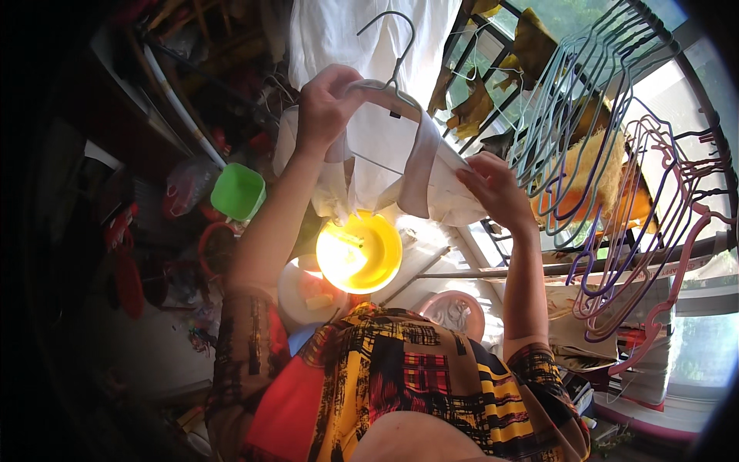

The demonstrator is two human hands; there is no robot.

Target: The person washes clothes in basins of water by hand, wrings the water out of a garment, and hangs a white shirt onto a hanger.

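A pale collared shirt (450, 185) hangs on a dark wire hanger (412, 43) in front of me, its hook sticking up out of the collar. My left hand (329, 101) grips the collar on the left, close to the base of the hook. At the shirt's right shoulder, my right hand (492, 182) pinches the fabric over the hanger's sloping arm. Below the shirt stands a yellow plastic basin (384, 268), brightly sunlit. Another white garment (340, 34) hangs just behind.
Several wire hangers (542, 133) hang from a curved rack at the right, beside a barred window. A green plastic container (238, 190) is at the left. A pink basin (470, 312) and a whitish basin (288, 289) stand low near my body. A pole (456, 275) crosses at the right.
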